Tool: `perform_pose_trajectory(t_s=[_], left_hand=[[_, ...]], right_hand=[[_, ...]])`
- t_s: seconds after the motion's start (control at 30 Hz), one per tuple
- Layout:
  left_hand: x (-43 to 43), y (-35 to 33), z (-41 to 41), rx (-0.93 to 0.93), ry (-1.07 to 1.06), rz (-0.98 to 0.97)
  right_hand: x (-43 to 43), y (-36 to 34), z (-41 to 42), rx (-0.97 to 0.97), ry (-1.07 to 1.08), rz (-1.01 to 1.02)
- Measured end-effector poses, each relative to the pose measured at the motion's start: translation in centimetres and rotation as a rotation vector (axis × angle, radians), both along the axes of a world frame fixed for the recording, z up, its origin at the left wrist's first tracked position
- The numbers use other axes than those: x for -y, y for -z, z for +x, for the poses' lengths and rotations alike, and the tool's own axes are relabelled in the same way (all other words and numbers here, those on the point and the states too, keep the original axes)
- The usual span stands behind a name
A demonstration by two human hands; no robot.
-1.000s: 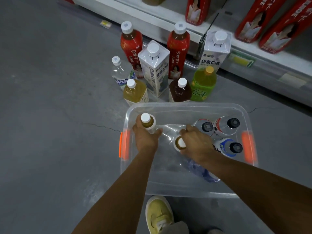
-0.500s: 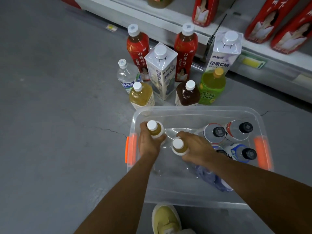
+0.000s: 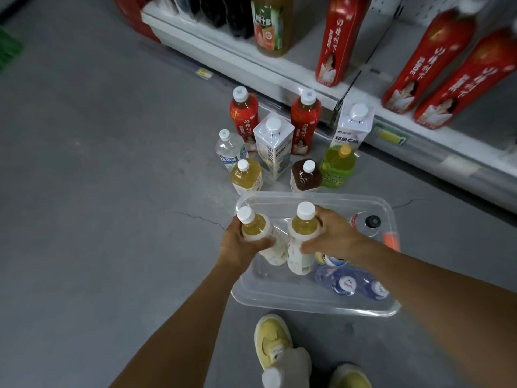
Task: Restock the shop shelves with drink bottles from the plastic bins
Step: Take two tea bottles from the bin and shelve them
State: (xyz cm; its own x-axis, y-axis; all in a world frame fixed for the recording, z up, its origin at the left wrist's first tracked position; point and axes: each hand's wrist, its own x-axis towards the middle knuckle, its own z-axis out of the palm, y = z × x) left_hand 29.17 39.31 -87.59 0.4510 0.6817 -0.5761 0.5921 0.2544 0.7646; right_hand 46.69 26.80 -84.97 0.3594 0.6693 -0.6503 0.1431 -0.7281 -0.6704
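Yellow bottles (image 3: 253, 228) (image 3: 302, 229) over the plastic bin (image 3: 335, 196), left hand (image 3: 237, 247) and right hand (image 3: 334, 236) fingers (image 3: 264, 243) clamped round them.

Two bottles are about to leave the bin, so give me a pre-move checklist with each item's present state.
1. Grip of left hand round left tea bottle: ok.
2. Grip of right hand round right tea bottle: ok.
3. Both white caps in place: ok.
4. Bottle bases above the rim of the clear bin: cannot tell.
5. Bare floor left of the standing bottles for a set-down: ok.
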Motion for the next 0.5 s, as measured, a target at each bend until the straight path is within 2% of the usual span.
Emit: perform_pose_trajectory(t_s=[0.17, 0.5], left_hand=[[0.6, -7.8, -0.5, 0.057, 0.003, -0.082], [2.1, -25.3, -0.4, 0.178, 0.06, -0.185]], right_hand=[[1.2, -7.9, 0.9, -0.138, 0.059, 0.018], [3.0, -25.4, 1.3, -0.288, 0.135, 0.09]])
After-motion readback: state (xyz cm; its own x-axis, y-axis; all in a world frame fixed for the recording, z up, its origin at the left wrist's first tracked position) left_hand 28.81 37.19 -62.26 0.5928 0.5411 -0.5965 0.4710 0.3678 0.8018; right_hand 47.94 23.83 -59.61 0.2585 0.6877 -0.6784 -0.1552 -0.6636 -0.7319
